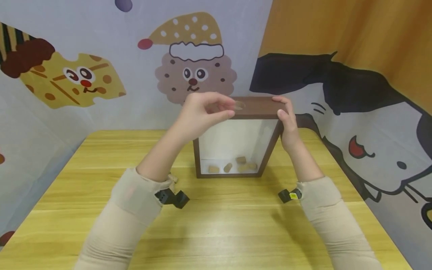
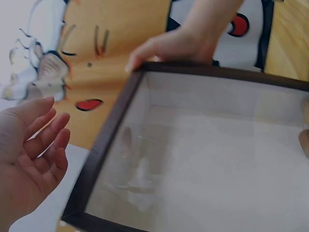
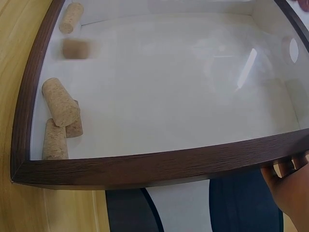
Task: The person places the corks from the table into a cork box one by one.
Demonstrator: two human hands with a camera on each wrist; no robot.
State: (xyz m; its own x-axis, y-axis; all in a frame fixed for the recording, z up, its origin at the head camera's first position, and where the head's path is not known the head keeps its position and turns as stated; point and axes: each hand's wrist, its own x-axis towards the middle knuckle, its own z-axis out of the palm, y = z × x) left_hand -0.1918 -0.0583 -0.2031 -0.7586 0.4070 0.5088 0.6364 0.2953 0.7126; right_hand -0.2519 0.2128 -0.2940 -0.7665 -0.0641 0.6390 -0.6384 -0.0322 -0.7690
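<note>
A dark brown shadow box frame (image 1: 228, 175) with a clear front and white back stands upright on the table. Several corks (image 3: 60, 102) lie along its bottom inside; one blurred cork (image 3: 76, 49) appears to be moving among them. My left hand (image 1: 202, 112) is over the top edge, fingertips near a round hole (image 1: 239, 105). In the left wrist view its fingers are loosely bent, with nothing seen between them. My right hand (image 1: 288, 122) grips the frame's upper right corner, thumb on the front side and fingers over the top.
The wood-grain table (image 1: 216, 225) carries the frame near its back edge. A small tan thing (image 1: 173, 178) shows partly behind the left cuff. Cartoon-printed cloth (image 1: 135, 112) hangs behind and beside the table. Each wrist wears a small black camera (image 1: 181, 199).
</note>
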